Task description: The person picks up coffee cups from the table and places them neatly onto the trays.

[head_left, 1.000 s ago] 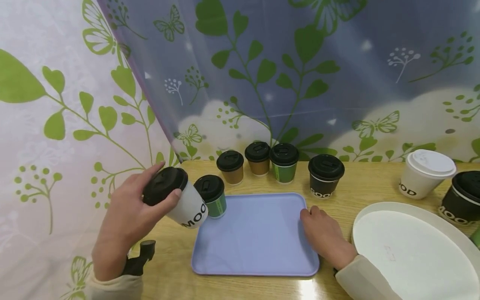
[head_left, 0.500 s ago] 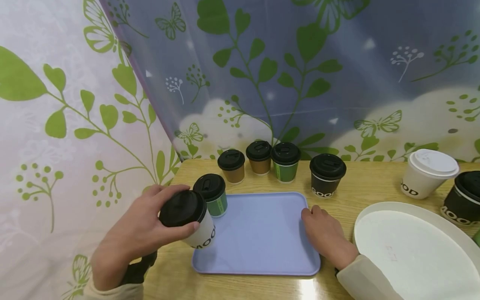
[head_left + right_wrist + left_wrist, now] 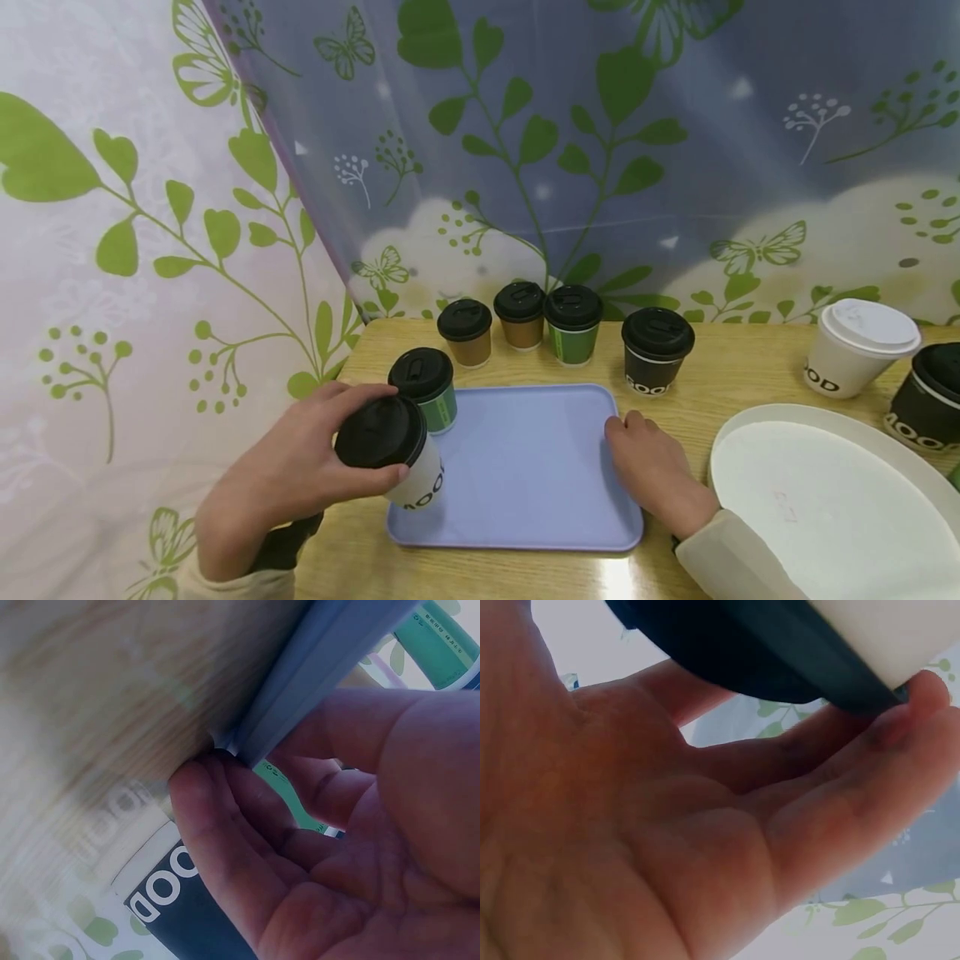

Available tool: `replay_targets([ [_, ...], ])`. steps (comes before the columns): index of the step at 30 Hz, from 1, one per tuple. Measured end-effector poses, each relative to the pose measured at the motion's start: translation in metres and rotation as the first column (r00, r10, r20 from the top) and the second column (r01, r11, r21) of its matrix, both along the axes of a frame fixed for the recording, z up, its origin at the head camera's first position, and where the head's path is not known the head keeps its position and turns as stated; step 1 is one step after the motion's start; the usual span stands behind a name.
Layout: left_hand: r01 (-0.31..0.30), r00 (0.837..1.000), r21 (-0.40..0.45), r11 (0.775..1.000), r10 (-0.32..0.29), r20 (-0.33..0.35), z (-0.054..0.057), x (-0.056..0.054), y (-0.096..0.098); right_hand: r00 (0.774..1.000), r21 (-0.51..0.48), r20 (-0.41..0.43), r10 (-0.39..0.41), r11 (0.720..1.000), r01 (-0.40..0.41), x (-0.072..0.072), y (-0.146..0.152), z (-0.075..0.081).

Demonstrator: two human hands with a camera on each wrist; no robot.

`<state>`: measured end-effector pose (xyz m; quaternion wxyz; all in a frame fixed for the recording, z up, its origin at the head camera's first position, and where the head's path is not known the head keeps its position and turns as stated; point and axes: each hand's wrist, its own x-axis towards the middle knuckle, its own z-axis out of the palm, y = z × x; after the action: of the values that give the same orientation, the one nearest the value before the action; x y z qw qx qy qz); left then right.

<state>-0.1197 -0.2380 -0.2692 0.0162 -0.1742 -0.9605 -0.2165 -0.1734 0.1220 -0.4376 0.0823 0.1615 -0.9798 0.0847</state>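
My left hand [image 3: 300, 467] grips a white paper coffee cup [image 3: 420, 481] by its black lid [image 3: 381, 432], thumb in front and fingers behind. The cup overlaps the left part of a lavender rectangular tray [image 3: 536, 467] in the head view. The lid [image 3: 757, 652] also shows above the palm in the left wrist view. My right hand [image 3: 656, 471] pinches the tray's right rim; thumb and fingertips meet at that rim [image 3: 300, 682] in the right wrist view. Behind the held cup, a green cup with a black lid [image 3: 438, 411] stands at the tray's far left corner.
Two brown cups, one of them nearer [image 3: 471, 351], a green cup [image 3: 573, 343] and a black cup [image 3: 651, 372] stand behind the tray. To the right are a round white tray [image 3: 825, 500], a white-lidded cup [image 3: 836, 362] and another black cup [image 3: 926, 408]. Patterned cloth [image 3: 480, 167] hangs behind.
My left hand has brought the white cup right and down, from beside the tray to over its left part, and the cup is more upright. My right hand stays at the tray's rim.
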Motion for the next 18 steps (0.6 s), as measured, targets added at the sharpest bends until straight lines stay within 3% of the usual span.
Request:
replay_targets([
  [10, -0.001, 0.994, -0.027, 1.0, 0.004, 0.113, -0.0022, -0.005, 0.0044, 1.0, -0.011, -0.023, 0.008, 1.0, -0.009, 0.0001, 0.001, -0.0023],
  [18, 0.03, 0.991, -0.048, 0.998, -0.024, 0.133, -0.0064, -0.0094, 0.0069, 1.0, -0.012, -0.012, 0.002, 1.0, -0.002, 0.0001, 0.0007, -0.0014],
])
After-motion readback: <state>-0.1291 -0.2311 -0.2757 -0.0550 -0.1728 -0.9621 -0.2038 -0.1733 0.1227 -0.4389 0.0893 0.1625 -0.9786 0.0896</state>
